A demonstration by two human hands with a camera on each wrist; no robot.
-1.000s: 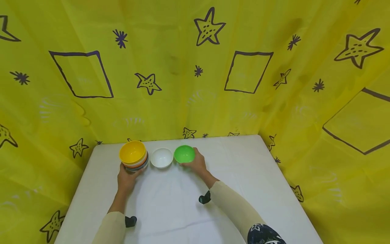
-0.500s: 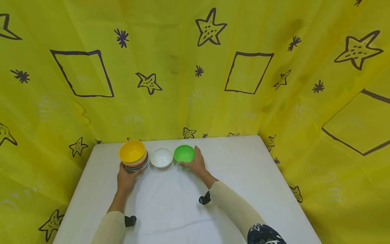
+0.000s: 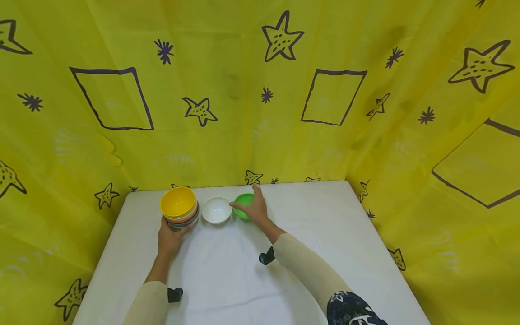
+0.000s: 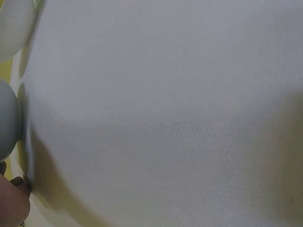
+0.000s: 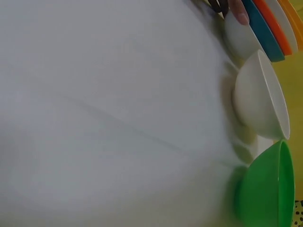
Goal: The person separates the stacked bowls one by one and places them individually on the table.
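At the back left of the table stands a stack of nested bowls with a yellow bowl (image 3: 178,201) on top. My left hand (image 3: 169,238) grips the stack low down, thumb on its near side. In the right wrist view, a teal bowl (image 5: 266,30) and an orange bowl (image 5: 274,26) show within it. Just right of the stack sits a single white bowl (image 3: 216,211), then a green bowl (image 3: 243,200). Over the green bowl hovers my right hand (image 3: 257,208), fingers spread and thumb pointing toward the white bowl's rim; it partly hides the green bowl.
A white cloth covers the table (image 3: 227,271). Behind and along both sides hangs a yellow curtain (image 3: 231,135) with printed stars and outlined shapes. A dark wrist-worn piece (image 3: 266,256) sticks out by my right forearm, another (image 3: 175,294) by my left.
My right hand has let go of the green bowl's side and risen over it, shifting left toward the white bowl. The left hand keeps its hold on the stack.
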